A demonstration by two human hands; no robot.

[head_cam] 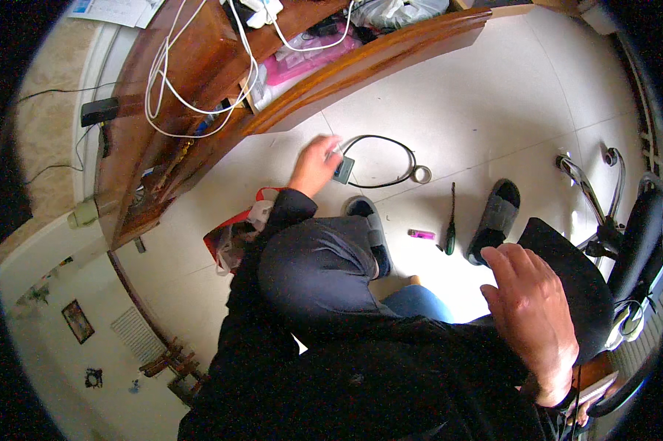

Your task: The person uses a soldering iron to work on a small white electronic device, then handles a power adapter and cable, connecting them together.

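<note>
My left hand (316, 164) reaches down over the floor, its fingers at the edge of a small grey-green box (344, 170); whether they grip it I cannot tell. A black cable (406, 146) lies looped beside the box, touching or close to a roll of tape (422, 175). Above my right knee my right hand (530, 297) hangs in the air, back upward, fingers loosely bent, with nothing visible in it. Between my feet lie a pink lighter (422, 234) and a screwdriver (450, 231) with a dark green handle and long shaft.
A wooden cabinet with an open drawer (364, 63) stands at the upper left, white cables (157, 99) hanging over it. A red bag (224, 237) sits left of my leg. Grey slippers (495, 218) are on the floor. At the right are chrome chair legs (585, 187).
</note>
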